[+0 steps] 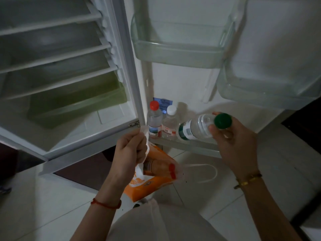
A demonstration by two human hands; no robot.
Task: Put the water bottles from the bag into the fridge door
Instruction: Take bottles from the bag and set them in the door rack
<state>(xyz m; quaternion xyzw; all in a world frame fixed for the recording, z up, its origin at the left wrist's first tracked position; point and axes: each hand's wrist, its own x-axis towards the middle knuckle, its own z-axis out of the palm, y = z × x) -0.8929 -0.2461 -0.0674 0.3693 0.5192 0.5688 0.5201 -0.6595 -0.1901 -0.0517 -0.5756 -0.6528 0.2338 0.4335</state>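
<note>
My right hand (232,141) grips a clear water bottle with a green cap (196,128), tilted with its base over the lowest fridge door shelf (194,145). Two bottles stand upright on that shelf: one with a red cap (154,119) at the left, one with a white cap (169,123) beside it. My left hand (129,153) holds up the white handle of an orange and white bag (149,185). Inside the bag lies another bottle with a red cap (172,168), partly hidden.
The fridge stands open, with bare white shelves and a green drawer (76,103) at the left. Two clear door bins (178,49) (267,91) hang above the bottles. A white tiled floor lies below, and the bag's second handle (206,173) hangs loose.
</note>
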